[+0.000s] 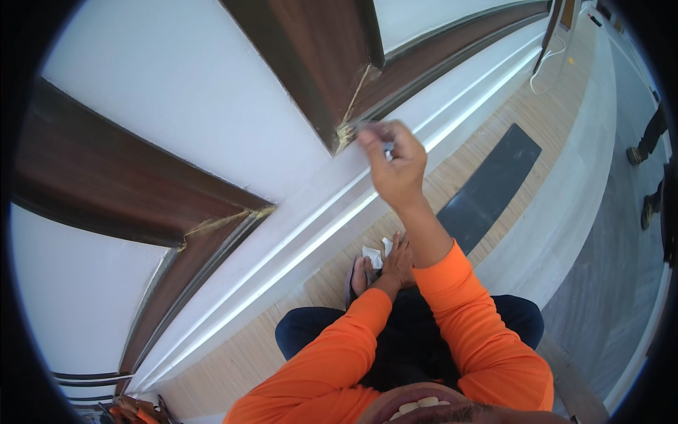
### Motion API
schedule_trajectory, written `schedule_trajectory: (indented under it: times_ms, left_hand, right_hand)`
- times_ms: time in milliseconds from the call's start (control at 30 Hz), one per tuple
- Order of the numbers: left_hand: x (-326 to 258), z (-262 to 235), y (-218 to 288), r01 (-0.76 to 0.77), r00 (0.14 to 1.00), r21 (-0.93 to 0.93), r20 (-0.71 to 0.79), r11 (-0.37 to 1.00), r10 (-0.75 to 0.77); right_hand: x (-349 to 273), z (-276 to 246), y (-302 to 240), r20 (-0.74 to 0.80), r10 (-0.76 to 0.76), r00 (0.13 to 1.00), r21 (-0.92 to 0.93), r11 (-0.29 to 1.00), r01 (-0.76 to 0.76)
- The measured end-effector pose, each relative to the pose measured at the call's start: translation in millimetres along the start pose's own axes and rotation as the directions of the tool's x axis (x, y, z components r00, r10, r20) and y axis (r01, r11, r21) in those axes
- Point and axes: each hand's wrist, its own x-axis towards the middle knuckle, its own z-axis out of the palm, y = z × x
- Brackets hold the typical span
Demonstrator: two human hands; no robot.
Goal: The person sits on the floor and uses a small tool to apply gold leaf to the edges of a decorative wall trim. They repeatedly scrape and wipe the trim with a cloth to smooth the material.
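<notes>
Right hand [397, 166]: arm extended upward and forward, fingers clenched around a small metal tool [388, 148]. The tool tip meets the mitred corner joint [345, 132] of the dark brown wood trim [318, 63] on the white wall panel [191, 92]. Left hand [400, 260]: lowered near the floor, fingers closed loosely on a crumpled white cloth [374, 255], beside a sandalled foot [358, 277] on the wood-pattern floor [233, 360].

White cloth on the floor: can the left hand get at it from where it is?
Probably yes. The left hand is low by the knees, already at the white cloth on the wooden floor; nothing lies between them. The right hand is up at the wall trim.
</notes>
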Motion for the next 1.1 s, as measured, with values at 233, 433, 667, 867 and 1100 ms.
schedule_trajectory:
  times_ms: [233,433,667,867,1100]
  left_hand:
    - [-2,-26,12,0.094,0.993,-0.314,0.096,0.945,-0.067]
    - [7,15,-3,0.033,0.989,-0.176,-0.135,0.984,-0.058]
    - [21,46,-20,-0.036,0.928,0.168,-0.360,0.985,0.095]
    - [28,65,-36,-0.119,0.945,0.069,-0.297,0.990,0.134]
    - [31,70,-39,-0.140,0.911,0.227,-0.352,0.964,0.215]
  right_hand:
    - [-8,-6,-4,0.097,-0.022,0.995,-0.098,0.995,0.032]
    - [-13,6,2,0.071,-0.071,0.995,0.028,0.997,0.069]
    - [-13,9,-3,0.016,0.091,0.996,0.207,0.974,-0.092]
    - [-16,15,-8,0.061,0.118,0.991,0.249,0.960,-0.129]
    - [-19,10,-1,0.039,0.060,0.997,0.154,0.986,-0.065]
